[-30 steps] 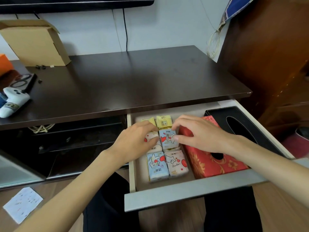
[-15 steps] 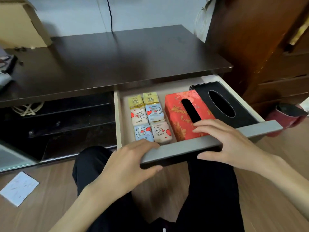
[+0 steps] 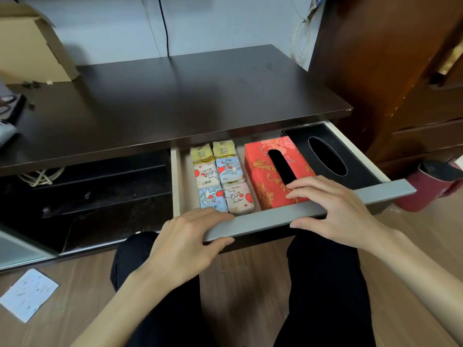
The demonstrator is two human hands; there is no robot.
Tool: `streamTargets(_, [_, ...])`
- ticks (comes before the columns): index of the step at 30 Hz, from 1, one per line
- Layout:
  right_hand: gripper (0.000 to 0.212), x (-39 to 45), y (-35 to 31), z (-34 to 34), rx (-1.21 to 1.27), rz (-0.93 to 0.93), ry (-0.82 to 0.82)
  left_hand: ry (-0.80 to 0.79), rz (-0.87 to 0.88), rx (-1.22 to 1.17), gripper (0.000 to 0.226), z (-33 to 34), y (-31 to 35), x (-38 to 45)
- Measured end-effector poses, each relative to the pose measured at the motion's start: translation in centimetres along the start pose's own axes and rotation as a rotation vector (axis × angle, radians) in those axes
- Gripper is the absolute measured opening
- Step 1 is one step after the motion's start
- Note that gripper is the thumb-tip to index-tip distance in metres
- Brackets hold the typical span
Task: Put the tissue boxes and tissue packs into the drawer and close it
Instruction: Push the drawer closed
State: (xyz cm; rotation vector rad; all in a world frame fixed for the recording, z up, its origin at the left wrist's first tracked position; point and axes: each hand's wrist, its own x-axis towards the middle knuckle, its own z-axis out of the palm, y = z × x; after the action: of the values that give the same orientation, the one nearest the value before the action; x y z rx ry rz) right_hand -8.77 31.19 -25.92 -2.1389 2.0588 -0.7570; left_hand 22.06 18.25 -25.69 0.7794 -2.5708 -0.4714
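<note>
A half-open drawer (image 3: 310, 209), holding soft light packs (image 3: 220, 176) beside a red box (image 3: 263, 171) and black box (image 3: 350, 156), is gripped at its stiff grey front by the left hand (image 3: 185, 239) and right hand (image 3: 335, 209), likely sliding easily.

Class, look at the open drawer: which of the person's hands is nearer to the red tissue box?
Right. The right hand grips the drawer front with fingers over the red tissue box; the left hand grips it beside the tissue packs.
</note>
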Motion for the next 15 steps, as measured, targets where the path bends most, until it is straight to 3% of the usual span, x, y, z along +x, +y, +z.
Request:
streamTargets(8, [0.059,5.7,2.8,1.2,0.024,-0.022,0.067,0.088,-0.013,0.019,0.037,0.1,-3.4,4.7])
streamTargets(15, [0.047,10.0,4.4,2.6,0.013,-0.041,0.225,0.226,-0.147,0.038,0.039,0.6,-5.9,8.4])
